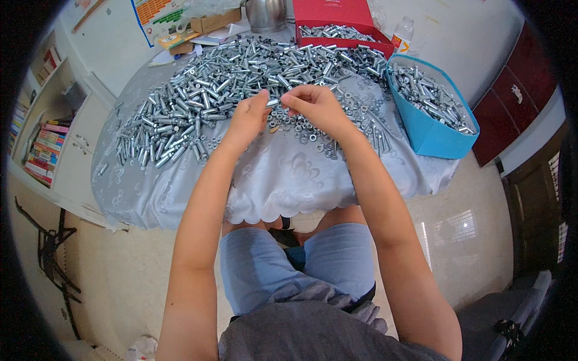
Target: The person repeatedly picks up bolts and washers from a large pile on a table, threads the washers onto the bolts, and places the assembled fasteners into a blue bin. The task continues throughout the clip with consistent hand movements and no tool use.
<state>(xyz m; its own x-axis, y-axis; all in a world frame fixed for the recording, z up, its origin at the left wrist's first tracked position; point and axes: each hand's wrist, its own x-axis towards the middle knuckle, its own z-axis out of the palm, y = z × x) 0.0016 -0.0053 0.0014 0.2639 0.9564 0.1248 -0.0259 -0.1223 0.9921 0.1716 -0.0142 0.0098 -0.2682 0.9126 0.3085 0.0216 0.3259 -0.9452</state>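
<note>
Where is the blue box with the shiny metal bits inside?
In the head view the blue box sits at the table's right edge, to the right of the right hand, just below the red box and beside the big pile of metal bolts.

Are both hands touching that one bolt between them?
Touching. The head view shows left hand and right hand fingertips both pinching the small metal bolt, no gap visible.

Small metal piece (274, 102) pinched between left hand (251, 114) and right hand (314, 103), mostly hidden by fingers; kettle (266, 13) cut off at top edge.
</note>
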